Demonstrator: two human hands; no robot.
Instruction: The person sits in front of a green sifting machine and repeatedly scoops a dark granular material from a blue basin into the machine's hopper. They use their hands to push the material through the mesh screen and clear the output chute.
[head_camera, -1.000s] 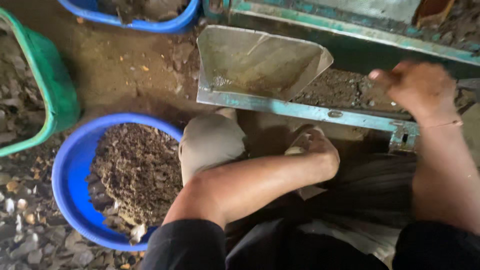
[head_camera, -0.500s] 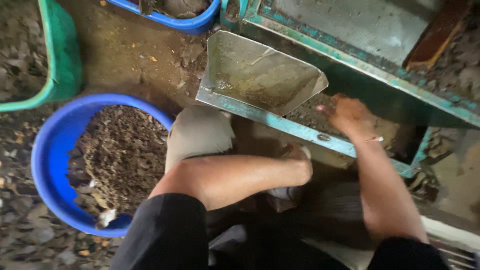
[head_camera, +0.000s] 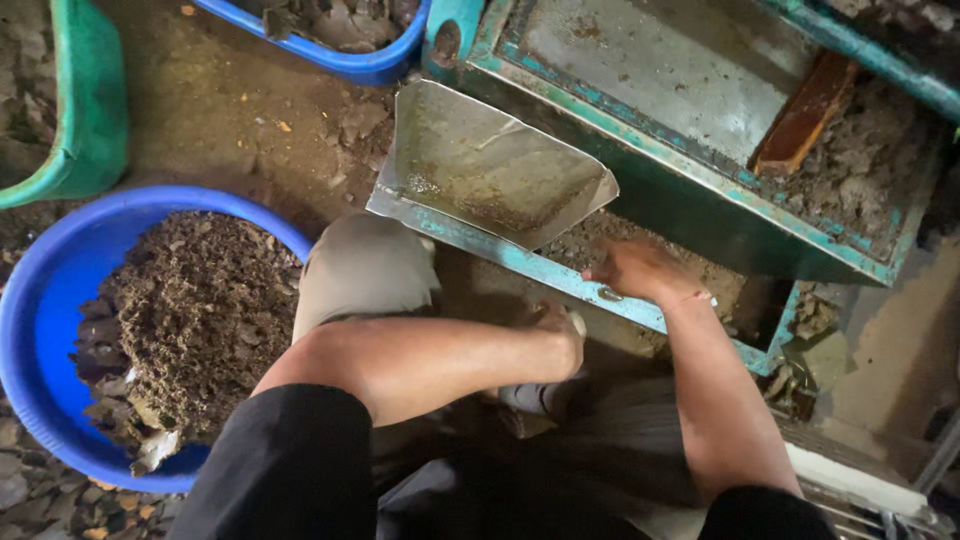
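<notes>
Now right hand (head_camera: 632, 270) flat, open on teal ledge (head_camera: 520, 262), ledge running lower-right; left hand (head_camera: 558, 335) grip unclear.

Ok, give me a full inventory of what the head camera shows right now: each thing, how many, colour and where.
round blue plastic tub of brown crumbly material: one, blue, lower left on the ground
second blue plastic tub: one, blue, top centre, partly cut off
green plastic container: one, green, upper left, cut off by the edge
bare metal chute: one, grey, centre, sloping down off the machine
teal-painted metal machine frame: one, teal with worn patches, upper right
rusty brown bar: one, brown, inside the machine's top tray
pale sack: one, beige, below the chute
left hand: one, under the frame's lower rail, what it grips is hidden
right hand: one, resting on the teal rail and the debris behind it
</notes>
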